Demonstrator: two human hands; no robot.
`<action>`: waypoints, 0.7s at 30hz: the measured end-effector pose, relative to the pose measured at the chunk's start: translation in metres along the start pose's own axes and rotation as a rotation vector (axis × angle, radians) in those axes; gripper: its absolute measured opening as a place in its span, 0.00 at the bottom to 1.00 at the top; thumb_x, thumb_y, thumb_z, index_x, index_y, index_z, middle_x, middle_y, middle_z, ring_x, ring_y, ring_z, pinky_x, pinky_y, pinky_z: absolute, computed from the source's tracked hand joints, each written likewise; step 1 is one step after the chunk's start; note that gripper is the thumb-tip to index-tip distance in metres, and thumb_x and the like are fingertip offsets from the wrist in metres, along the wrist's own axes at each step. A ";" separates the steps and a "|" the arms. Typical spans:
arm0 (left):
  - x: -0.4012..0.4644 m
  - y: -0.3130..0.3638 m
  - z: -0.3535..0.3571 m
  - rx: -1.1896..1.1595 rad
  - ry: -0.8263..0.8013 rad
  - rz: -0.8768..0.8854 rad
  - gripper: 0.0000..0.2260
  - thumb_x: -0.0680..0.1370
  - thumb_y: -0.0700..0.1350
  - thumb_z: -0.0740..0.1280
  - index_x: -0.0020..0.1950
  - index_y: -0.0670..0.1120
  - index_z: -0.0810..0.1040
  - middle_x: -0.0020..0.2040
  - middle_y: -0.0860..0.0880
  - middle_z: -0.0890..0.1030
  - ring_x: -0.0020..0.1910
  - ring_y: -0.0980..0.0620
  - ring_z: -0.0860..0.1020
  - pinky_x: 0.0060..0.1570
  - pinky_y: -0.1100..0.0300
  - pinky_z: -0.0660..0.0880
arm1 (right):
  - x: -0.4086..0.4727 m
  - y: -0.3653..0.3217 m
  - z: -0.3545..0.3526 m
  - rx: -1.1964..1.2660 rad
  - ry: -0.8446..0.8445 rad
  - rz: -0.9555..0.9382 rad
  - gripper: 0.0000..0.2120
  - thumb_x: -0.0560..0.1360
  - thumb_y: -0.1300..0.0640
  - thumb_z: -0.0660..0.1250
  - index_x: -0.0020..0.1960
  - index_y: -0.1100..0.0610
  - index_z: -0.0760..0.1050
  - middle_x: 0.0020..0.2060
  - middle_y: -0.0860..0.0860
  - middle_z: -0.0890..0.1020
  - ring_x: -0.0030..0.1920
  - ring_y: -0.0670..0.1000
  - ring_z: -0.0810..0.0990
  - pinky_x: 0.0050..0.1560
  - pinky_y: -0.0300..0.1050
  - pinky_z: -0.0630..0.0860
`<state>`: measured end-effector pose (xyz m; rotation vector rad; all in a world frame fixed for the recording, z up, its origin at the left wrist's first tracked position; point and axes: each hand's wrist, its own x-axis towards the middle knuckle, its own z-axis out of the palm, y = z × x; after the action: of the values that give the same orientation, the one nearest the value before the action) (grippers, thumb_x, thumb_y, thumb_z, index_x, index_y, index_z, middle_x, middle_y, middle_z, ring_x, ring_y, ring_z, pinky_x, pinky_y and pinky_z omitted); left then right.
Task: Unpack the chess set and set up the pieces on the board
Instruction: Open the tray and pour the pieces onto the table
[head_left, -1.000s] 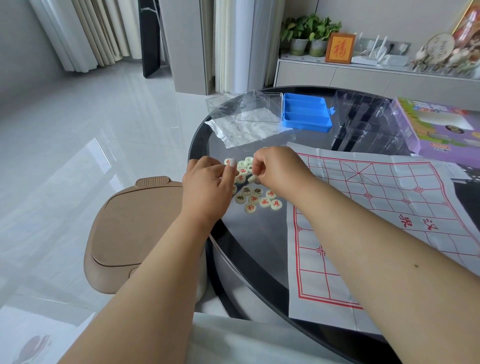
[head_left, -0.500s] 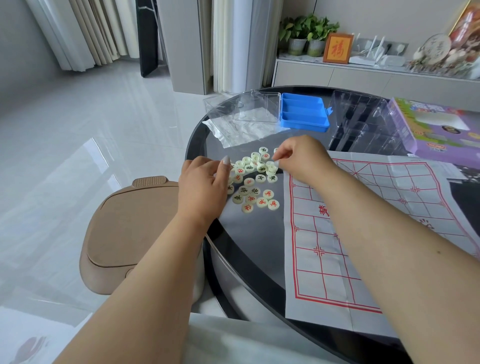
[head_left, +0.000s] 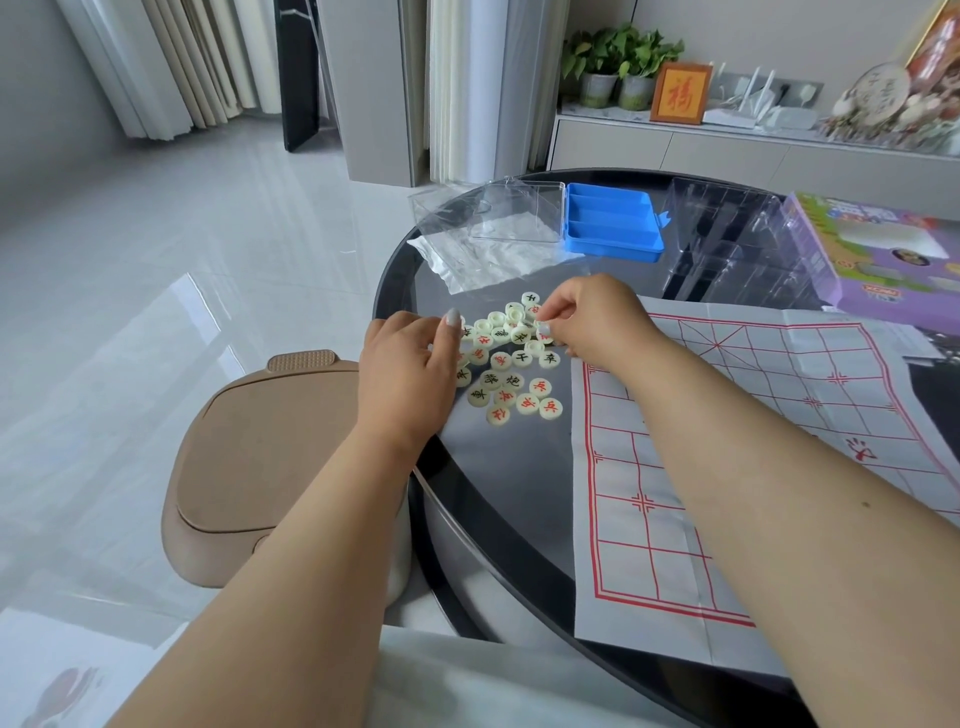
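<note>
Several round cream chess pieces with red or black characters lie in a loose heap on the dark round glass table. To their right a paper chess board with red lines lies flat, with no pieces on it. My left hand rests at the heap's left edge, fingers curled over the nearest pieces, thumb raised. My right hand reaches over the heap's far right side and pinches a piece between thumb and fingers.
A blue piece tray with its clear lid and a clear plastic bag lie behind the heap. A clear plastic insert and a purple box sit far right. A tan stool stands left of the table.
My right hand moved from the heap's middle to its far right side, uncovering more pieces. My left hand stayed at the heap's left edge.
</note>
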<state>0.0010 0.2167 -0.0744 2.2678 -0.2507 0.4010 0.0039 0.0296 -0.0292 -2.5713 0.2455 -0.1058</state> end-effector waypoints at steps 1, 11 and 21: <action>0.000 0.000 0.000 0.001 0.002 0.000 0.22 0.82 0.54 0.54 0.39 0.43 0.80 0.42 0.48 0.76 0.49 0.50 0.68 0.48 0.61 0.61 | 0.000 0.001 0.000 0.040 -0.008 0.020 0.06 0.74 0.61 0.68 0.48 0.53 0.80 0.44 0.51 0.83 0.43 0.50 0.80 0.49 0.48 0.80; 0.002 -0.003 0.002 0.019 0.021 0.029 0.24 0.81 0.56 0.53 0.41 0.42 0.81 0.42 0.47 0.77 0.47 0.49 0.68 0.45 0.62 0.59 | -0.005 -0.006 -0.003 -0.065 -0.025 -0.001 0.06 0.72 0.58 0.71 0.49 0.52 0.82 0.46 0.49 0.83 0.43 0.48 0.77 0.43 0.41 0.72; 0.002 -0.004 0.002 0.015 0.025 0.034 0.24 0.82 0.55 0.52 0.43 0.41 0.81 0.42 0.46 0.78 0.46 0.49 0.68 0.43 0.62 0.58 | -0.011 -0.019 -0.006 -0.238 -0.204 -0.029 0.09 0.73 0.58 0.71 0.53 0.53 0.81 0.49 0.50 0.82 0.48 0.50 0.78 0.46 0.40 0.71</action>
<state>0.0042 0.2177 -0.0775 2.2737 -0.2745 0.4504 -0.0049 0.0444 -0.0148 -2.7963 0.1516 0.1851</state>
